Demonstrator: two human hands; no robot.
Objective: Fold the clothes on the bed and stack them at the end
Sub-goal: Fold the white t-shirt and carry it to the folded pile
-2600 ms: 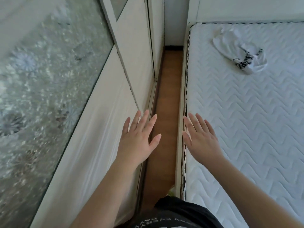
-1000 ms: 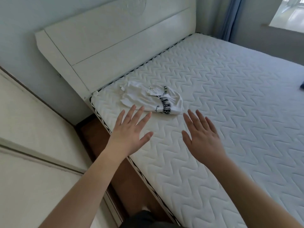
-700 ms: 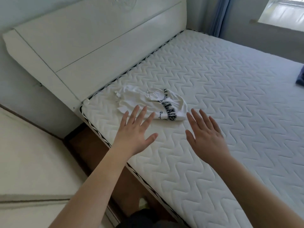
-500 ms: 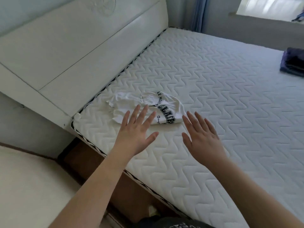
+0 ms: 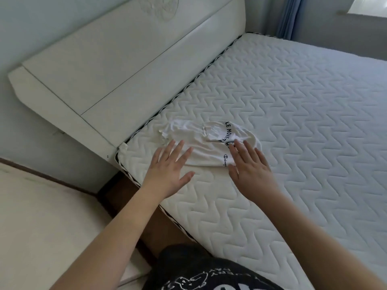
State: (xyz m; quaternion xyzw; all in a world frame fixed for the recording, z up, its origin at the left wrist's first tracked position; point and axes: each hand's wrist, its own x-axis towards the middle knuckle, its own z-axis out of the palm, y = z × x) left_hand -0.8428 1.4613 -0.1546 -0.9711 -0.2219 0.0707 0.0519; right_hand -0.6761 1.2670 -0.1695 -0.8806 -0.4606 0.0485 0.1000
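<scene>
A crumpled white T-shirt (image 5: 206, 143) with black lettering lies on the quilted white mattress (image 5: 293, 143), close to the headboard corner. My left hand (image 5: 169, 170) reaches out with straight, spread fingers, its fingertips over the shirt's near left edge. My right hand (image 5: 250, 170) is also flat and spread, with its fingertips over the printed right part of the shirt. Neither hand holds anything. Whether the fingers touch the cloth I cannot tell.
A white headboard (image 5: 125, 65) stands behind the shirt at the left. A narrow strip of brown floor (image 5: 159, 225) runs between the bed and a white wardrobe (image 5: 41, 227) on my left. A blue curtain (image 5: 289, 17) hangs at the far corner.
I have turned from the wardrobe gap toward the bed and come closer. Both spread hands have moved forward from short of the shirt to over its near edge.
</scene>
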